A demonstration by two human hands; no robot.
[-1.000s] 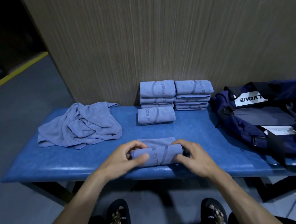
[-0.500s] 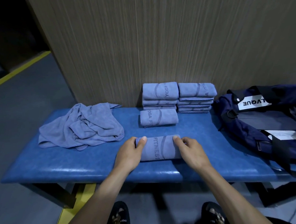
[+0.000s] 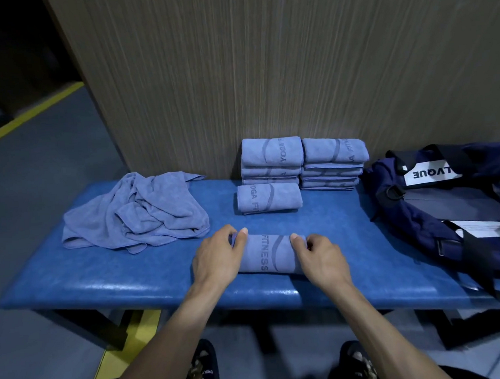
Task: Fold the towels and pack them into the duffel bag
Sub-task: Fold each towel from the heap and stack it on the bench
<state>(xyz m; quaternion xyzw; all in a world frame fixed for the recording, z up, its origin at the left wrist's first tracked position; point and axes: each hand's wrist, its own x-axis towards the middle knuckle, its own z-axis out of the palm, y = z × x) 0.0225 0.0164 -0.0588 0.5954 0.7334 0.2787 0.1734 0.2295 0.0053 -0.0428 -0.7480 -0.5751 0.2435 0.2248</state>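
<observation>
A: Folded towel (image 3: 269, 254)?
B: Front-ctr of bench (image 3: 130, 274). L hand (image 3: 216, 258) & R hand (image 3: 321, 256) grip its ends, fingers curled on cloth.
A: Rest?
B: Loose towel (image 3: 135, 212) left, stacks (image 3: 303, 163) at back, duffel bag (image 3: 451, 205) right.

A folded towel (image 3: 269, 254) is being gripped at both ends by the left hand (image 3: 216, 258) and right hand (image 3: 320, 257) on a blue bench (image 3: 101, 276), a duffel bag (image 3: 439, 205) lying at right.
</observation>
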